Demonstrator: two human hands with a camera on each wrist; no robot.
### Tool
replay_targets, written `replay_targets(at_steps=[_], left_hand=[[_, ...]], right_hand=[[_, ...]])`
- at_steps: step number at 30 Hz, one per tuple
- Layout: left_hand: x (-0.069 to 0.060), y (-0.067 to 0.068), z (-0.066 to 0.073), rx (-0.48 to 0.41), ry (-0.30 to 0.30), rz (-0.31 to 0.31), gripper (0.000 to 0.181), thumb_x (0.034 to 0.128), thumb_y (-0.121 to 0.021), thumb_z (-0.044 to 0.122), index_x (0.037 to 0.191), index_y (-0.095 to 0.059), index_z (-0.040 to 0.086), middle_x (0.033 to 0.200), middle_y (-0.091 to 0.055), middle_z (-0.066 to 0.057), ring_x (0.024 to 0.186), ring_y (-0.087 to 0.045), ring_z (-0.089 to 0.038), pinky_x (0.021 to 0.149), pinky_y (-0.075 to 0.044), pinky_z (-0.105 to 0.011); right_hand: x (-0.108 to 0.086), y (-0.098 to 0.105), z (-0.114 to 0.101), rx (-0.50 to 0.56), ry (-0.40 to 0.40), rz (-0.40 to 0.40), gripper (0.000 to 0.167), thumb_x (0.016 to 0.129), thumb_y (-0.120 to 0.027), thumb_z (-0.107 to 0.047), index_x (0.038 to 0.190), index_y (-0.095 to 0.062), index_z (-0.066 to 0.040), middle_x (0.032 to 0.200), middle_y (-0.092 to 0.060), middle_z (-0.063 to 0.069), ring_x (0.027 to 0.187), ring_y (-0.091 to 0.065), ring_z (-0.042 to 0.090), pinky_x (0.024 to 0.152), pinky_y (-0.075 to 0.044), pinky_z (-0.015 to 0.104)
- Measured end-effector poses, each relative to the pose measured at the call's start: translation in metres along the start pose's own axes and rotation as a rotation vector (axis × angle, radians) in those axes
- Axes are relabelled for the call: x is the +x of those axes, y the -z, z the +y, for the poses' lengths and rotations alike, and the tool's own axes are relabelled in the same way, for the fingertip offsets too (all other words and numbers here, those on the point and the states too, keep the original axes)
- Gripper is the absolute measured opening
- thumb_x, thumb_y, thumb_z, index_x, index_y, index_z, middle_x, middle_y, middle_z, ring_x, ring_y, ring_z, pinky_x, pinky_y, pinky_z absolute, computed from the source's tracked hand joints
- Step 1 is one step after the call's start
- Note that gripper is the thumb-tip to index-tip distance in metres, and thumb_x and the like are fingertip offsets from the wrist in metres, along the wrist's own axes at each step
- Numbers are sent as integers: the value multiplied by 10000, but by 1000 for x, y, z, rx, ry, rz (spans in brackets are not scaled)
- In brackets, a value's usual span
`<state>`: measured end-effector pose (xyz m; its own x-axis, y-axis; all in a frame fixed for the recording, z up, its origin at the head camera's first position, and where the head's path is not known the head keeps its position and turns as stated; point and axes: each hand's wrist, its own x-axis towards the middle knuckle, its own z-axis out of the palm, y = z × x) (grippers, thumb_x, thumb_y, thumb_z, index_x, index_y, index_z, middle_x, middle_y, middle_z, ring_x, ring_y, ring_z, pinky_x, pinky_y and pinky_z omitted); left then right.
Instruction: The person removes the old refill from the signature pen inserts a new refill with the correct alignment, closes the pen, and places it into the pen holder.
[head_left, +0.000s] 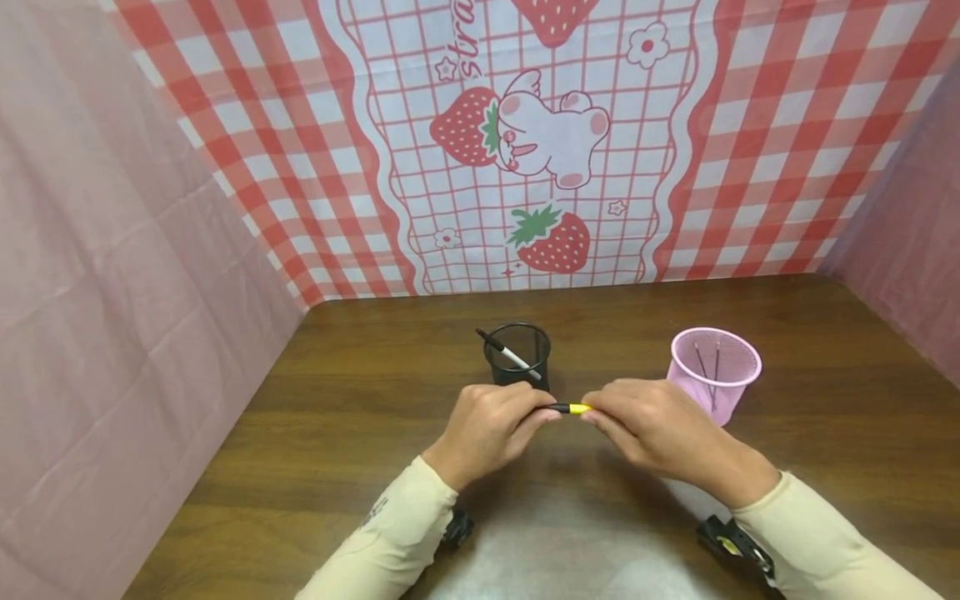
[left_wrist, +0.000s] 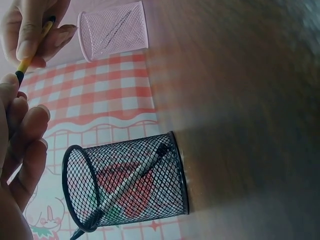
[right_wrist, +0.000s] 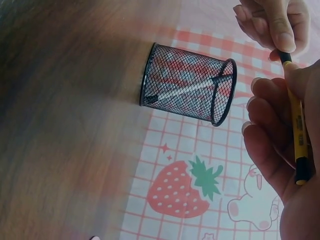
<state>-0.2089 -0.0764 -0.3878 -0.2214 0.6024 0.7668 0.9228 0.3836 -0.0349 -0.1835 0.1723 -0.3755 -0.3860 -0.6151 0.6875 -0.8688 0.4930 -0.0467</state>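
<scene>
Brown table (head_left: pixel 360 375) beneath marker (head_left: pixel 574 409), checked cloth (head_left: pixel 765 133) behind.

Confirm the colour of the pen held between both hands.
The pen is yellow with black sections toward both ends; right wrist view shows it best.

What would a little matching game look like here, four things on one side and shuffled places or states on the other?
Things
1. Yellow-and-black pen
2. White-and-black pen
3. Pink mesh cup
4. Checked cloth

Places or states
A. Hangs behind the table
B. Held between left hand and right hand
C. Has slim dark sticks inside
D. Leans inside the black mesh cup

Pairs: 1-B, 2-D, 3-C, 4-A
</scene>
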Motion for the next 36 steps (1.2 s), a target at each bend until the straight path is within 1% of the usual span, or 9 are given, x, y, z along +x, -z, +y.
replay_targets(at_steps=[7, 14, 16, 18, 22, 24, 28, 32, 36], left_hand=[[1, -1, 0, 21, -8, -14, 125, 950, -712, 237, 972, -716, 113, 799, -621, 84, 623, -541, -4, 547, -458, -187], [3, -2, -1, 28, 3, -56, 128, 967, -692, 251, 985, -713, 126, 822, -625, 93, 657, -545, 10, 569, -452, -176], [4, -2, -1, 25, 11, -71, 123, 948, -714, 244, 997, -715, 131, 834, -631, 97, 670, -544, 20, 574, -451, -168], [4, -1, -1, 18, 22, -88, 162, 925, -741, 240, 1040, -712, 128, 867, -648, 92, 699, -558, 23, 591, -461, -164], [5, -2, -1, 3, 47, -107, 325, 888, -786, 248, 1156, -677, 99, 985, -696, 48, 792, -626, 4, 646, -504, -165], [6, -3, -2, -3, 53, -107, 350, 893, -783, 254, 1176, -659, 90, 1027, -703, 33, 831, -646, -7, 673, -517, -165], [9, -6, -2, -12, 52, -97, 253, 922, -753, 249, 1112, -662, 110, 987, -684, 59, 823, -630, 5, 684, -507, -159], [11, -8, -1, -2, 31, -72, 180, 934, -739, 230, 1060, -676, 118, 915, -671, 73, 759, -603, 9, 647, -494, -158], [12, -11, 0, 16, 0, -36, 155, 928, -745, 220, 1033, -691, 119, 880, -682, 78, 732, -611, 7, 636, -503, -171]], right_hand=[[1, 1, 0, -32, 23, 9, 327, 1063, -493, -327, 980, -722, -108, 789, -624, -84, 654, -569, 45, 575, -510, 285], [0, 3, 2, -54, 26, 10, 294, 1050, -526, -321, 979, -722, -113, 768, -601, -89, 630, -544, 48, 553, -489, 277], [0, 3, 3, -55, 21, 7, 291, 1048, -528, -321, 978, -723, -116, 771, -606, -89, 634, -550, 47, 555, -493, 282], [0, 2, 3, -54, 17, 9, 289, 1049, -527, -322, 979, -724, -122, 774, -609, -92, 639, -557, 47, 557, -497, 287], [0, 1, 4, -61, 23, 29, 323, 1059, -499, -341, 976, -725, -127, 778, -618, -95, 643, -568, 43, 552, -500, 289], [-1, 2, 4, -69, 20, 32, 336, 1060, -491, -352, 976, -727, -129, 784, -624, -96, 650, -577, 45, 557, -504, 289], [-1, 5, 5, -83, 10, 40, 338, 1054, -499, -366, 970, -733, -137, 792, -635, -98, 658, -585, 46, 557, -505, 291], [0, 7, 4, -76, 1, 42, 337, 1051, -501, -370, 960, -736, -146, 798, -639, -102, 650, -570, 36, 543, -491, 279], [-1, 9, 4, -78, -14, 18, 333, 1045, -504, -377, 951, -739, -161, 801, -642, -113, 648, -562, 24, 546, -488, 267]])
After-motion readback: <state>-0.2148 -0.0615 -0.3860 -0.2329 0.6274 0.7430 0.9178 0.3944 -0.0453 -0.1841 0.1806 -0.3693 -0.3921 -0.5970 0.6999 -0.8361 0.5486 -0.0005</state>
